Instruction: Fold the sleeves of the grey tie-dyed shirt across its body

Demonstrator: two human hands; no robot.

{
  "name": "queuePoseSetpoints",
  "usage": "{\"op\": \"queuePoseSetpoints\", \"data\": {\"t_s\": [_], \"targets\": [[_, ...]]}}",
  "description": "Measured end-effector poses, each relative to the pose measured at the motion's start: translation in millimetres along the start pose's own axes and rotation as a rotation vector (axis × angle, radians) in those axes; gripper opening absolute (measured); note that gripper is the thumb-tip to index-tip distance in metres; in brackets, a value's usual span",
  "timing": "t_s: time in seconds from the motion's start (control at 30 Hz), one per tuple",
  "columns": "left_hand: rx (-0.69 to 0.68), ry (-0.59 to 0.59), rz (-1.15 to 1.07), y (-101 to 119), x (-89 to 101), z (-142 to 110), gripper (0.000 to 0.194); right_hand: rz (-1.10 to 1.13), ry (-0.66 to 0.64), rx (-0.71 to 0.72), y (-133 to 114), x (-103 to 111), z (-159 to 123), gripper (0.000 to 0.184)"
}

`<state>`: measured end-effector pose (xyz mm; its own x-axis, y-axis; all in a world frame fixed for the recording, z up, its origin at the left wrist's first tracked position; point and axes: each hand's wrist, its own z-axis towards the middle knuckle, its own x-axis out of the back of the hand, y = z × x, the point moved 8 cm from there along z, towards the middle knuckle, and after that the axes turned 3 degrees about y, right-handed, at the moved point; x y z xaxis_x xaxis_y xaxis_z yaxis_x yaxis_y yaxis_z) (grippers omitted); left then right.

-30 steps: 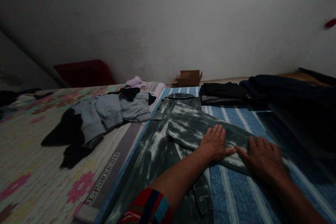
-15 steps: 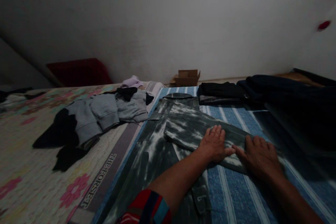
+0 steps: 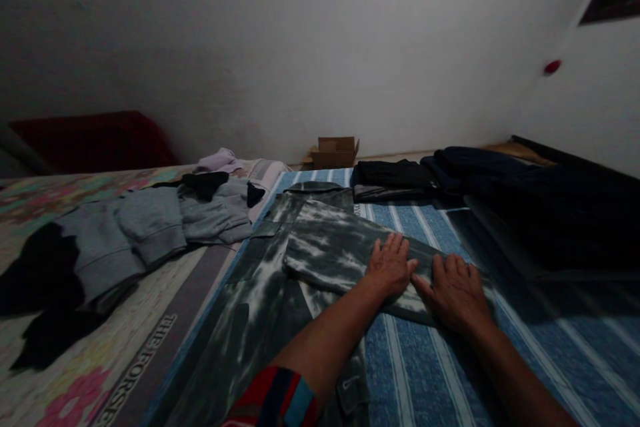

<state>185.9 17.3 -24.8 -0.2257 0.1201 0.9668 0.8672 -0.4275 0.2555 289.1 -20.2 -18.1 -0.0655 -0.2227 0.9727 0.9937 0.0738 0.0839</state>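
A dark green and white tie-dye jacket (image 3: 265,287) lies spread flat on the blue striped cloth, its collar toward the wall. One long part, which looks like a sleeve (image 3: 335,240), extends across to the right. My left hand (image 3: 391,265) rests flat on this sleeve, fingers stretched out. Farther right, my right hand (image 3: 457,290) also lies flat on the sleeve near its right end, with the fingers extended. The two thumbs nearly meet over the fabric. Neither hand grips the cloth. Part of the jacket is hidden under my left forearm.
Grey and black clothes (image 3: 150,220) lie on a flowered sheet (image 3: 200,287) at the left. Dark folded garments (image 3: 395,177) and a larger dark pile (image 3: 560,213) are on the right. A cardboard box (image 3: 333,152) stands by the wall, and a red object (image 3: 95,140) is at far left.
The camera view has turned to the right, so everything appears farther left. Both hands stay flat on the sleeve; the right has come slightly closer to the left.
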Motion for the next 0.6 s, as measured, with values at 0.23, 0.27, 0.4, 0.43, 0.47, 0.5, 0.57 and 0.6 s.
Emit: {"op": "queuePoseSetpoints", "data": {"t_s": [0.23,0.27,0.4,0.43,0.47,0.5,0.57,0.6], "targets": [[-0.007,0.03,0.075,-5.6,-4.0,2.0,0.061,0.011,0.024,-0.012,-1.9,3.3,-1.8,0.064],[-0.007,0.028,0.077,-6.0,-3.7,2.8,0.062,0.011,0.02,-0.01,-1.7,2.2,-1.5,0.065],[0.028,0.048,0.103,-14.6,2.2,6.9,0.075,0.027,-0.012,-0.009,0.7,-4.5,0.8,0.068],[0.042,0.046,0.108,-18.3,3.5,7.7,0.08,0.031,-0.013,-0.011,1.4,-5.6,1.3,0.068],[0.054,0.039,0.11,-21.8,4.5,8.2,0.083,0.033,-0.013,-0.009,1.8,-6.4,1.7,0.068],[0.061,0.029,0.11,-24.8,5.1,8.5,0.086,0.035,-0.011,-0.006,1.9,-7.2,1.9,0.068],[0.065,0.006,0.109,-28.7,6.0,8.9,0.088,0.033,-0.005,-0.002,2.1,-8.6,1.9,0.068],[0.064,-0.008,0.108,-29.9,6.4,9.0,0.088,0.032,-0.001,-0.003,2.2,-9.4,1.9,0.068]]}}
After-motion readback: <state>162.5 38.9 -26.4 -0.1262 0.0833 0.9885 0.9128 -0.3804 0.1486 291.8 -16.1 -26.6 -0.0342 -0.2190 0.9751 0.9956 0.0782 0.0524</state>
